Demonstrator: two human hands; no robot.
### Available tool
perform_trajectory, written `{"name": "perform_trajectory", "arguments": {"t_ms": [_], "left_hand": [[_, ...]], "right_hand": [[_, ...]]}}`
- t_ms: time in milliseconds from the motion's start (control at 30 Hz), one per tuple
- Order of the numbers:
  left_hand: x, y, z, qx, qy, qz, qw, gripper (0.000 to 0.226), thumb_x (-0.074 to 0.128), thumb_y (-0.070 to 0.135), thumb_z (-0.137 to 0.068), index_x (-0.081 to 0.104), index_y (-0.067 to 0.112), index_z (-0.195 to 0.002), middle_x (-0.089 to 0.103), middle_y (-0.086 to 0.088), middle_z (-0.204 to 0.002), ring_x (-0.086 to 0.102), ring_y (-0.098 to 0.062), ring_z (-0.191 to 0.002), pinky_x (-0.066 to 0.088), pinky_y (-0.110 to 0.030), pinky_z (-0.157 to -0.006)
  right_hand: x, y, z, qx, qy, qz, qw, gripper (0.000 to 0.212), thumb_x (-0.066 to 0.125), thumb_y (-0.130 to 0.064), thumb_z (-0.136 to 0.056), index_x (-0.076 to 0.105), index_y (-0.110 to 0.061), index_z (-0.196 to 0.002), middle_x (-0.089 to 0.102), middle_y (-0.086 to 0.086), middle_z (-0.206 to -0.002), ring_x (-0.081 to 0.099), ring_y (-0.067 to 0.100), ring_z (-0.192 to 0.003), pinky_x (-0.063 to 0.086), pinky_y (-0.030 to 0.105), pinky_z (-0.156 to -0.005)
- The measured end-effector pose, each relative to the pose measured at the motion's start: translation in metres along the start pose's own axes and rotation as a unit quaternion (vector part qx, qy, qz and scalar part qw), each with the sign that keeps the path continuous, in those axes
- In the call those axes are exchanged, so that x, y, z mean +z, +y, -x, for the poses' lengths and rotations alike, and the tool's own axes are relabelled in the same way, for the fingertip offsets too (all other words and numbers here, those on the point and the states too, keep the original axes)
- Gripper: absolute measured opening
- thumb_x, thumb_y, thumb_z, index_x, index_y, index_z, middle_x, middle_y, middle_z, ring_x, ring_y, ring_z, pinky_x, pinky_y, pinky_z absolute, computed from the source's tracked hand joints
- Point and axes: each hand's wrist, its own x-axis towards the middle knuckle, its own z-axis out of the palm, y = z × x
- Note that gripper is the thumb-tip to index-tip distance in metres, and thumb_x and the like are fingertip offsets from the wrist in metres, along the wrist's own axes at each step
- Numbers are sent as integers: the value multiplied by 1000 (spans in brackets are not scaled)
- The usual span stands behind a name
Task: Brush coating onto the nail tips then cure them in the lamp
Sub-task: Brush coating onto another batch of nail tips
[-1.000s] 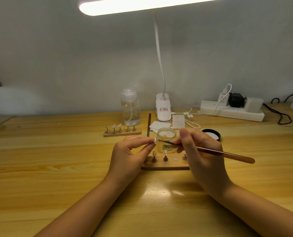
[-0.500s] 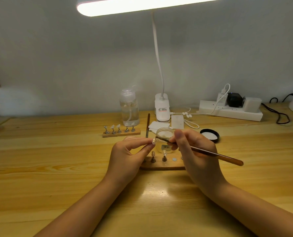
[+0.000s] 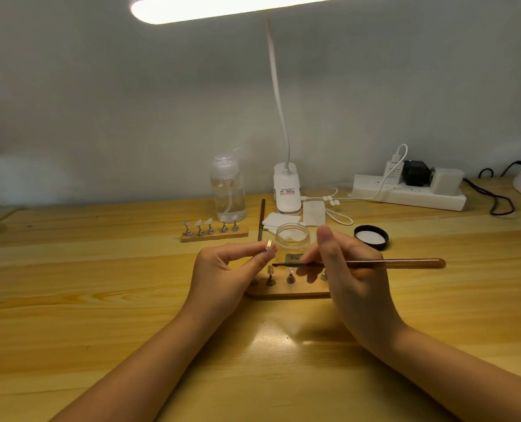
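- The left hand (image 3: pixel 222 269) is pinching a small nail tip (image 3: pixel 268 244) between thumb and forefinger.
- The right hand (image 3: pixel 349 275) is gripping a brush (image 3: pixel 390 264), bristles pointing left just below the tip.
- Beneath them, a wooden stand (image 3: pixel 286 292) is lying on the table (image 3: pixel 70 300).
- Behind it, an open glass jar (image 3: pixel 292 237) is standing.

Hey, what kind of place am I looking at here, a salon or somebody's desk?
Probably a home desk set up for nail art, not a salon. Signs: wooden stands of nail tips, a clip-on desk lamp and a power strip by a plain wall.
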Motion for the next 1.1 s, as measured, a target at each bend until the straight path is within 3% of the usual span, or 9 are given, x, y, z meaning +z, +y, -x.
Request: {"name": "perform_trajectory", "arguments": {"t_ms": [200, 367, 600, 733, 900, 967, 1100], "left_hand": [[-1, 1, 3, 2, -9, -14, 1000, 15, 70, 24, -68, 71, 28, -82, 68, 17, -86, 62, 4, -89, 46, -7, -76], [-1, 0, 1, 17, -7, -42, 999, 20, 70, 14, -74, 69, 31, -84, 67, 17, -89, 61, 1, -95, 46, -12, -83], [0, 3, 2, 29, -28, -75, 996, 24, 68, 13, -78, 66, 36, -81, 65, 17, -86, 57, -3, -95, 41, -14, -86], [-1, 4, 3, 33, -27, -78, 996, 27, 68, 12, -78, 64, 39, -80, 64, 17, -85, 56, -3, -94, 42, -18, -87], [-1, 3, 2, 28, -24, -77, 996, 28, 68, 11, -78, 64, 40, -79, 64, 20, -82, 56, 0, -91, 40, -8, -81], [-1, 3, 2, 28, -28, -76, 996, 27, 68, 12, -77, 65, 39, -79, 64, 20, -81, 56, 1, -90, 40, -5, -77], [-1, 2, 2, 30, -31, -77, 996, 27, 68, 12, -78, 65, 39, -80, 64, 20, -80, 56, 0, -90, 42, -12, -80]], "right_hand": [[2, -1, -5, -32, 9, 53, 998, 28, 39, -33, -87, 59, -16, -76, 61, -4, -67, 60, 4, -66, 46, 11, -59], [-1, 0, 2, -32, -16, 22, 999, 27, 44, -32, -89, 60, -16, -73, 60, -7, -65, 60, 5, -60, 47, 14, -55], [-4, -1, -4, -56, -14, 113, 992, 17, 49, -31, -87, 57, -18, -80, 60, -5, -71, 59, 6, -69, 47, 14, -58], [-3, 1, -6, -72, -31, 103, 992, 29, 49, -35, -87, 61, -11, -76, 61, -1, -67, 59, 9, -65, 48, 19, -56], [-9, 2, -2, -51, -1, 57, 997, 38, 39, -46, -89, 59, -23, -66, 59, -6, -58, 57, 6, -54, 45, 17, -50], [-6, 2, -5, -56, 6, 67, 996, 33, 39, -40, -89, 59, -24, -69, 59, -7, -61, 58, 6, -59, 46, 16, -53], [-1, 4, -9, -48, -9, 87, 995, 27, 42, -33, -89, 59, -20, -73, 60, -7, -65, 59, 5, -64, 47, 15, -57]]}}
